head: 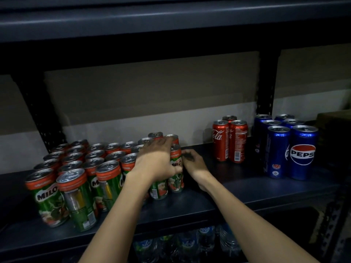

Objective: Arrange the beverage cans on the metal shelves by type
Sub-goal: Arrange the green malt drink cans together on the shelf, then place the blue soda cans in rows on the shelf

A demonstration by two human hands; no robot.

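Observation:
A large group of green Milo cans (76,188) with red tops stands on the left of the dark metal shelf (218,202). My left hand (157,160) lies over the cans at the group's right edge, fingers across their tops and thumb pressed on the front Milo can (177,179). My right hand (195,166) is just right of that can, its fingers curled against the can's far right side. Three red Coca-Cola cans (220,141) stand further right. Several blue Pepsi cans (302,152) stand at the far right.
A bare stretch of shelf lies between the Milo and Coca-Cola cans. An upper shelf beam (171,21) hangs low overhead. Black perforated uprights (265,88) stand behind. Water bottles (188,243) fill the shelf below. A dark box (334,130) sits at the far right.

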